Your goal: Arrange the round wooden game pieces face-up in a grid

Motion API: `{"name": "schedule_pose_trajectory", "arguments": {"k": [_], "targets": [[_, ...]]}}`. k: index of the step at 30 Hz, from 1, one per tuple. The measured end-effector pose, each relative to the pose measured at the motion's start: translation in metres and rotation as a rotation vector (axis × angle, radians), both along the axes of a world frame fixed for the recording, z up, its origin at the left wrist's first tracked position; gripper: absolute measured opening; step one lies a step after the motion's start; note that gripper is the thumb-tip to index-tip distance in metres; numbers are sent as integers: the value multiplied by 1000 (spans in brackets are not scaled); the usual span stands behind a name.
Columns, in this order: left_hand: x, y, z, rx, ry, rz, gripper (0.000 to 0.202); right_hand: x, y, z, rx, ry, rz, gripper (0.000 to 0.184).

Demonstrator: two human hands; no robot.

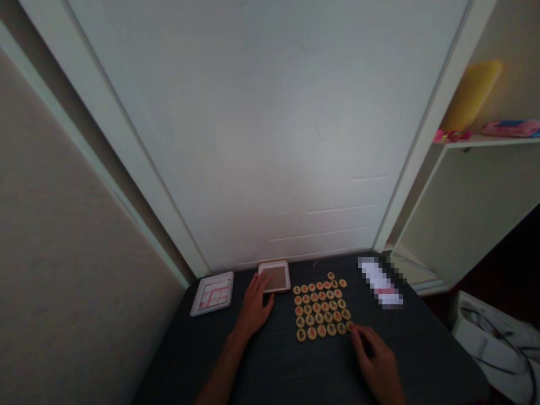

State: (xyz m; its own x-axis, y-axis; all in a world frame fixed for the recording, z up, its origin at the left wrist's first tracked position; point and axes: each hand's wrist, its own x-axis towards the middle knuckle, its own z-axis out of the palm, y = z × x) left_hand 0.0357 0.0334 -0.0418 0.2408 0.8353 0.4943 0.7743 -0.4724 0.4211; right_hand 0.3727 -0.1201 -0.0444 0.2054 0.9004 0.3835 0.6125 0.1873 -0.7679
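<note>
Round wooden Chinese chess pieces [324, 307], marked in red or black, lie in rows on the dark table. My right hand [374, 360] is at the near right corner of the rows. Its thumb and forefinger are closed on one chess piece [350, 326] at the end of the nearest row, partly hidden by the fingertips. My left hand [253, 306] lies with fingers stretched out on the left edge of a shallow, light-rimmed box [286, 275] with a brown inside. At the back of the rows, one piece [331, 276] sits out of line.
A white tray-like lid [232, 284] with red lines lies at the table's left. A blurred white item [382, 284] is at the back right. White panels [253, 140] rise behind the table [278, 371]. Right of it, a white container [476, 337] with dark cables stands lower.
</note>
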Motion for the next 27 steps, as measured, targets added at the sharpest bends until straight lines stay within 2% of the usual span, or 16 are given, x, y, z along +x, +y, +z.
{"name": "schedule_pose_trajectory", "arguments": {"k": [5, 11, 17, 21, 24, 27], "targets": [[1, -6, 5, 13, 8, 21, 48, -5, -7, 0, 34, -39, 21, 30], [1, -5, 5, -4, 54, 22, 31, -4, -8, -1, 38, -66, 21, 34], [-4, -14, 13, 25, 57, 20, 32, -2, -8, -1, 32, -58, 19, 34], [-32, -25, 21, 82, 96, 51, 32, -2, -8, 2, 12, -47, 13, 35], [-71, -29, 22, 106, 181, 134, 33, -2, -9, 4, -6, -37, 3, 37], [-113, -29, 15, 127, 257, 260, 39, -1, -9, 4, -28, -27, -5, 38]]}}
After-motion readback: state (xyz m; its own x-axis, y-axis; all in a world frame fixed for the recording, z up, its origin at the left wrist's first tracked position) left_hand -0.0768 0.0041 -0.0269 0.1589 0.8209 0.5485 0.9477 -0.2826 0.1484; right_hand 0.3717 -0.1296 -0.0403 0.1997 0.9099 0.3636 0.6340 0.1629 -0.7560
